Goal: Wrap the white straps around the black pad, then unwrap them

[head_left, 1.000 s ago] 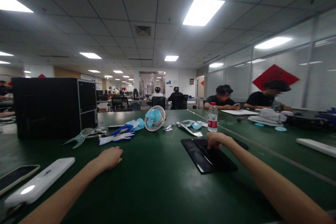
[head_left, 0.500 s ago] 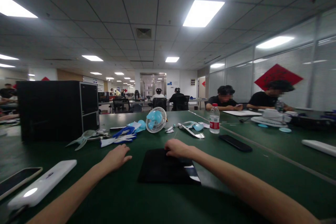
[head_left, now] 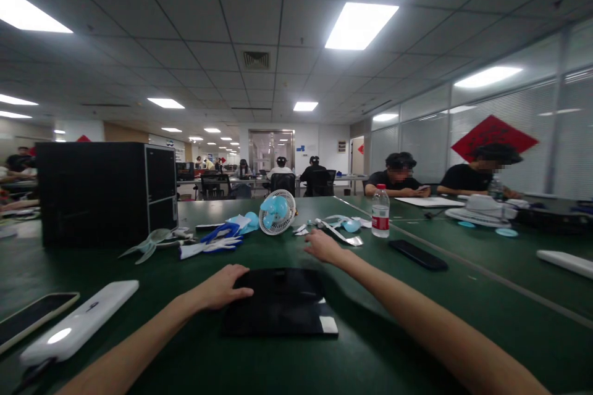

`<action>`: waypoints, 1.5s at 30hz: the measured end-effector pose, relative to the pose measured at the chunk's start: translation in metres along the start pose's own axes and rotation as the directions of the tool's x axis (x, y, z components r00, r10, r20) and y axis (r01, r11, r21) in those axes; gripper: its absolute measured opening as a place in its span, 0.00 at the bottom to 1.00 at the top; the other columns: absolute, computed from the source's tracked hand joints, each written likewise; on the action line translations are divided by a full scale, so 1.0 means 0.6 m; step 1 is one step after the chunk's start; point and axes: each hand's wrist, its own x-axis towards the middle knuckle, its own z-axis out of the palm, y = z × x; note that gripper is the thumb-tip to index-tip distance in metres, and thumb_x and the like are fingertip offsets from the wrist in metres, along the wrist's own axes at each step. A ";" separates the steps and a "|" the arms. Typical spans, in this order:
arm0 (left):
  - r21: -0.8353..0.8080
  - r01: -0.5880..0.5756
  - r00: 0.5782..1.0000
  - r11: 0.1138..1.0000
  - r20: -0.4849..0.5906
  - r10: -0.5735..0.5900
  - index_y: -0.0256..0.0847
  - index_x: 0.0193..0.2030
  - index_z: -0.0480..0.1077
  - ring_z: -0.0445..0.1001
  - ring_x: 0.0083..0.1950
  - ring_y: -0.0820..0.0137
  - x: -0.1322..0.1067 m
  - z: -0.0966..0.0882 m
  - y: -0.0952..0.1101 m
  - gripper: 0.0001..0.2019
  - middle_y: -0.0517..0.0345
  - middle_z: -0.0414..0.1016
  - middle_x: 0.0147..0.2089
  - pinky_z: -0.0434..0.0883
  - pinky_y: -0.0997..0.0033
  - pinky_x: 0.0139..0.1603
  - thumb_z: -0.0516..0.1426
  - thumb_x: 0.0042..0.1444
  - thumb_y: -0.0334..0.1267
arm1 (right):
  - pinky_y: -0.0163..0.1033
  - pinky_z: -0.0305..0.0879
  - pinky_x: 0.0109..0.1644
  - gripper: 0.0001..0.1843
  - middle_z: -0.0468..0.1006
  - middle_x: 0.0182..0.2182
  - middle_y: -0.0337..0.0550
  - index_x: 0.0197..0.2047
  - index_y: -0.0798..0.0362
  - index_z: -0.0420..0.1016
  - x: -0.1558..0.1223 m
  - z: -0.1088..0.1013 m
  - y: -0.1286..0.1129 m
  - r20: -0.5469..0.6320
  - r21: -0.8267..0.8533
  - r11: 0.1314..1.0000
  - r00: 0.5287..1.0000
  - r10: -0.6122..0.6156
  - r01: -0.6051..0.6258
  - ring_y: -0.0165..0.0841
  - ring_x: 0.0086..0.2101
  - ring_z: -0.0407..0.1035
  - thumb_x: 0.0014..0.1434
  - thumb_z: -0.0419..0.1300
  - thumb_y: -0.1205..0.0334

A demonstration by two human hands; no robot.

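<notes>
A flat, glossy black sheet [head_left: 278, 302] lies before me, with a white patch at its near right corner; its exact kind is unclear. My left hand [head_left: 227, 287] rests at the sheet's left edge, its thumb over the surface and its fingers stretched towards the far left corner. Beyond the far right corner hovers my right hand [head_left: 324, 247], off the sheet, fingers loosely bent and apart, with nothing in them. Past it are a small fan [head_left: 277, 212] with pale blue blades and a silvery strip [head_left: 345, 236].
Blue-and-white gloves [head_left: 210, 247] lie by a black computer case [head_left: 92, 197] at left. A white power bank-like block [head_left: 81, 321] and a phone [head_left: 34, 318] are nearer. On the right stand a water bottle [head_left: 380, 213] and a dark slab [head_left: 417, 255]. Two people sit beyond.
The black sheet has shifted left and slightly towards me. My left hand has come right to touch its edge. My right hand has let go and moved up and right.
</notes>
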 end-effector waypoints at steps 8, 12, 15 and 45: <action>0.004 0.006 1.000 1.000 0.012 -0.006 0.43 0.65 0.57 0.59 0.65 0.57 -0.005 -0.006 0.012 0.40 0.51 0.58 0.67 0.59 0.61 0.63 0.51 0.51 0.65 | 0.49 0.61 0.51 0.23 0.70 0.49 0.64 0.48 0.59 0.77 -0.044 0.046 0.152 0.053 -0.190 0.933 0.945 0.322 -0.307 0.51 0.51 0.63 0.61 0.52 0.51; -0.008 -0.006 1.000 1.000 0.014 0.006 0.42 0.64 0.59 0.60 0.64 0.56 -0.001 -0.004 0.009 0.40 0.49 0.60 0.66 0.60 0.60 0.62 0.52 0.50 0.65 | 0.50 0.58 0.54 0.27 0.70 0.50 0.63 0.48 0.61 0.77 -0.049 0.059 0.168 0.080 -0.175 0.924 0.931 0.357 -0.339 0.52 0.52 0.63 0.63 0.48 0.48; -0.026 -0.042 0.999 0.999 -0.006 0.042 0.40 0.63 0.60 0.60 0.64 0.56 0.002 -0.001 0.002 0.41 0.47 0.61 0.65 0.59 0.60 0.63 0.53 0.49 0.66 | 0.49 0.56 0.55 0.27 0.69 0.52 0.63 0.48 0.62 0.77 -0.046 0.062 0.168 0.090 -0.164 0.916 0.919 0.383 -0.366 0.52 0.53 0.62 0.63 0.48 0.48; -0.059 -0.043 0.999 0.997 -0.033 0.041 0.42 0.62 0.62 0.62 0.62 0.54 0.006 0.006 -0.008 0.41 0.47 0.63 0.63 0.60 0.57 0.62 0.54 0.47 0.66 | 0.45 0.58 0.53 0.24 0.74 0.45 0.63 0.43 0.64 0.76 -0.039 -0.071 0.145 -0.338 -0.104 0.941 0.901 0.271 -0.322 0.47 0.48 0.65 0.64 0.49 0.52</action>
